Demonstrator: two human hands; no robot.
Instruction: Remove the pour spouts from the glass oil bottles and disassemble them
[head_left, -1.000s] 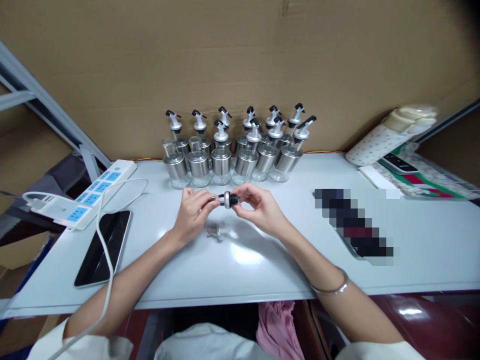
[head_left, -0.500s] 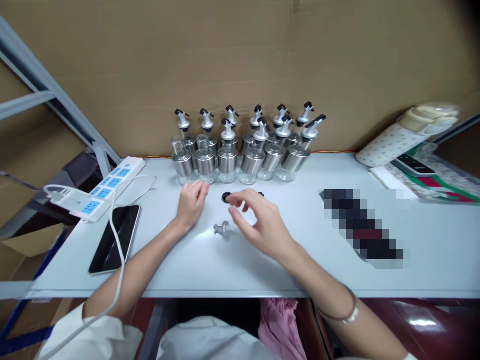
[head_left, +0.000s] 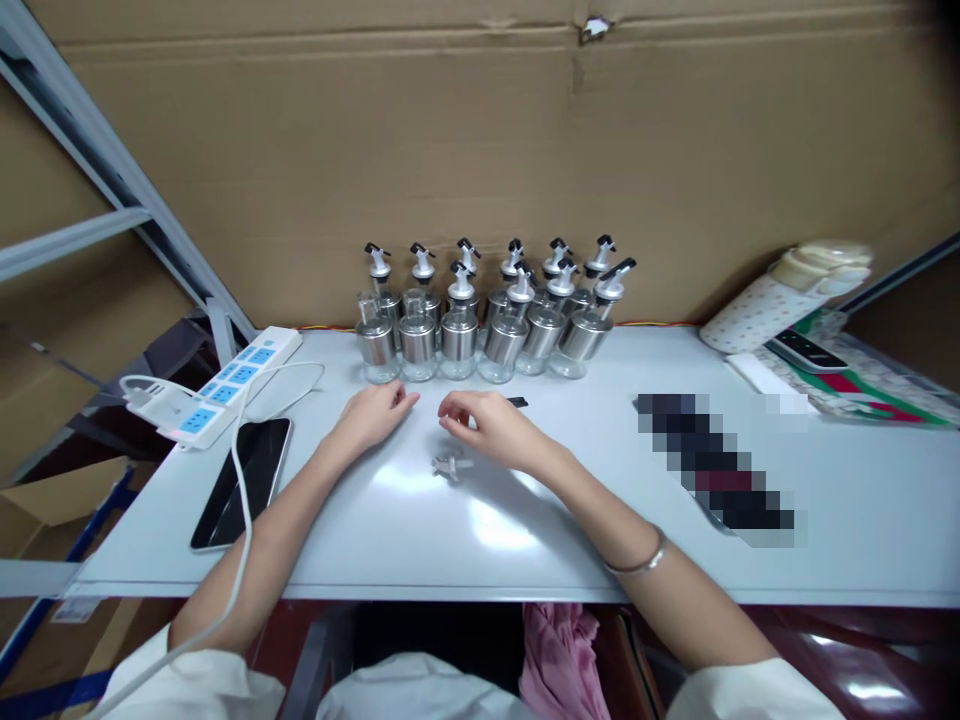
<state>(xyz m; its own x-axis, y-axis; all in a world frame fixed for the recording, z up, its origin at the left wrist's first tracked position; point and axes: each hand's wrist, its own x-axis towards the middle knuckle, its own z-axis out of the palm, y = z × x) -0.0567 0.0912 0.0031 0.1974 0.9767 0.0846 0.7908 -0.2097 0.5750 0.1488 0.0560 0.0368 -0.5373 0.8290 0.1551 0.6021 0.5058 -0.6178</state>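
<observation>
My left hand (head_left: 373, 412) rests near the table's middle, fingers curled in and thumb pointing right; anything inside them is hidden. Across a small gap, my right hand (head_left: 487, 428) is curled with fingertips and thumb drawn together; what they hold, if anything, does not show. A grey pourer body (head_left: 451, 465) lies on the table just below my right hand. A small black piece (head_left: 517, 402) shows behind that hand. Beyond both hands stand glass bottles with steel sleeves (head_left: 459, 335), in two rows. Most carry silver pourers with black levers (head_left: 462, 280); two front-left ones have bare necks.
On the left are a white power strip (head_left: 232, 385), its white cable (head_left: 238, 480) crossing my left forearm, and a black-screened tablet (head_left: 241, 480). To the right lie a pixelated dark object (head_left: 712, 462) and a tilted dotted flask (head_left: 772, 300). Cardboard (head_left: 480, 140) backs the table.
My right hand's fingers have drawn in, and the round black part by its fingertips no longer shows. My left hand's thumb now extends rightward. The view has tilted up slightly.
</observation>
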